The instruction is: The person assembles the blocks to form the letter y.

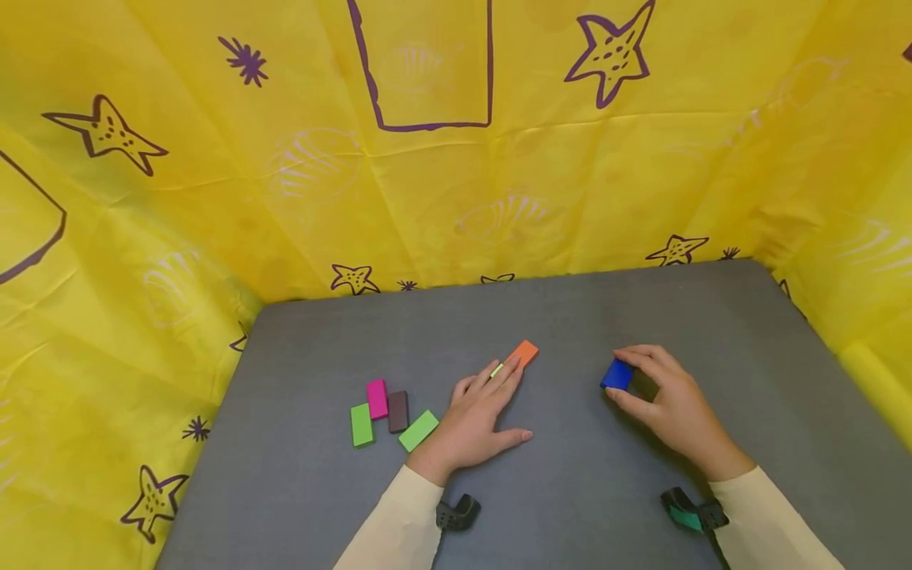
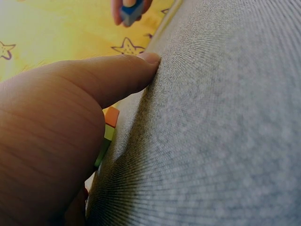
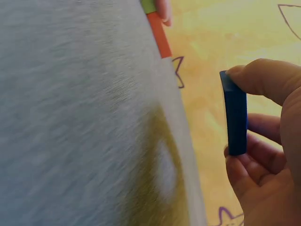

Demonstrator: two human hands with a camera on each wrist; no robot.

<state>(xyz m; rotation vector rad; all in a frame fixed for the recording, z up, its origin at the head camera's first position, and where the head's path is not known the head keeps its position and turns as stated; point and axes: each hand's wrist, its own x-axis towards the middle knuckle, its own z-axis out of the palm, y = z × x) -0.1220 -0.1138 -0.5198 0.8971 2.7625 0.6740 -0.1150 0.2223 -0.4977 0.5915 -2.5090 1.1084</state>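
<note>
My right hand (image 1: 673, 404) pinches a blue block (image 1: 617, 374) by its two ends, between thumb and fingertips. In the right wrist view the blue block (image 3: 236, 117) is held up off the table. Spread flat at mid-table, my left hand (image 1: 473, 423) has its fingers straight, the tips lying over an orange block (image 1: 526, 352) and a light green block (image 1: 496, 370) that shows between two fingers. Its thumb (image 2: 124, 77) points out to the side. Beyond that thumb, the left wrist view shows the orange block (image 2: 112, 116) end to end with green.
Left of my left hand lie a green block (image 1: 419, 430), a dark brown block (image 1: 398, 412), a pink block (image 1: 378, 398) and another green block (image 1: 362, 426), close together. The grey table (image 1: 556, 507) meets a yellow patterned cloth (image 1: 442, 198) at the back and sides.
</note>
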